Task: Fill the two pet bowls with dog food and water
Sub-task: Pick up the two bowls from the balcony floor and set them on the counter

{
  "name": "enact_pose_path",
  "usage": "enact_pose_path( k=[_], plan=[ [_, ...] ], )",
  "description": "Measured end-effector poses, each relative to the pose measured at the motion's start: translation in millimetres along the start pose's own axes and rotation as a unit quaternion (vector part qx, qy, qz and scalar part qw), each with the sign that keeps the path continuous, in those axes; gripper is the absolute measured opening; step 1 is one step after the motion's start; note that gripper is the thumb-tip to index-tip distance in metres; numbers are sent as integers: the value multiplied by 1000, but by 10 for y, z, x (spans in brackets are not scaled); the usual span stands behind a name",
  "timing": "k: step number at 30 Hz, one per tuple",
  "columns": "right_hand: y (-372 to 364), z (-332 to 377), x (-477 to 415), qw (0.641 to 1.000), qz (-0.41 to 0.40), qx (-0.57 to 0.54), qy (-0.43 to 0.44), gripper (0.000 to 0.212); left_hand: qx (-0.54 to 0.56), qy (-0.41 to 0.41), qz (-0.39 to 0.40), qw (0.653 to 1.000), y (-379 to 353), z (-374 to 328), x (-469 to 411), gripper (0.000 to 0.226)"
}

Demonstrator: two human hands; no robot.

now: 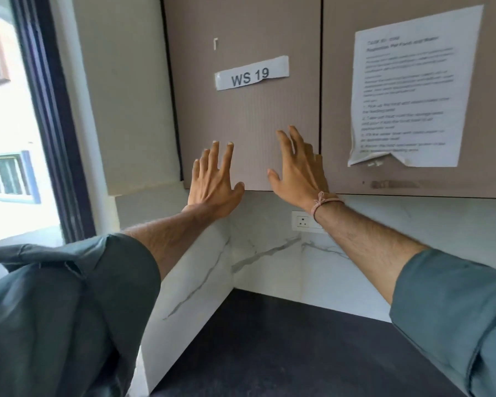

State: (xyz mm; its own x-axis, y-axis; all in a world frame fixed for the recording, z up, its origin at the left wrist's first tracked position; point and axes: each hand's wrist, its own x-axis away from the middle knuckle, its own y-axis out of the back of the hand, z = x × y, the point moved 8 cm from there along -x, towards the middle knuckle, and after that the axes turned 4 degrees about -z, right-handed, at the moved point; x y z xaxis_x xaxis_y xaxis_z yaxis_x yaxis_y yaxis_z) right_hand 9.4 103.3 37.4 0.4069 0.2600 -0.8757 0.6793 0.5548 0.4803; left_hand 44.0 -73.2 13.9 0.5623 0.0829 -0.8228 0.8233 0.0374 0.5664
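Observation:
No pet bowl, dog food or water shows in this view. My left hand (215,179) is raised with its fingers spread, in front of the lower part of a beige wall cabinet door (241,116) labelled "WS 19". Beside it, my right hand (298,167) is also raised and spread, near the door's right edge, with a thread band on its wrist. Both hands hold nothing. Whether they touch the door I cannot tell.
A printed task sheet (407,90) is taped to the neighbouring cabinet door (487,110). Below are a white marble-look backsplash (269,253) with a wall socket (304,222) and a dark countertop (284,348). A window (12,124) is at the left.

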Motion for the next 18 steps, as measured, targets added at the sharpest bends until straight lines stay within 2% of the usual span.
enact_pose_path(
  k=[6,13,18],
  plan=[
    [-87,1012,106,997,1,-75,31,82,-50,26,-8,998,624,796,433,92],
    [-97,2501,394,983,6,-179,47,82,-113,64,-17,991,1674,1861,1154,92],
    [-54,3531,674,974,26,-215,65,82,-144,94,-6,985,2360,2601,1742,91]
  ],
)
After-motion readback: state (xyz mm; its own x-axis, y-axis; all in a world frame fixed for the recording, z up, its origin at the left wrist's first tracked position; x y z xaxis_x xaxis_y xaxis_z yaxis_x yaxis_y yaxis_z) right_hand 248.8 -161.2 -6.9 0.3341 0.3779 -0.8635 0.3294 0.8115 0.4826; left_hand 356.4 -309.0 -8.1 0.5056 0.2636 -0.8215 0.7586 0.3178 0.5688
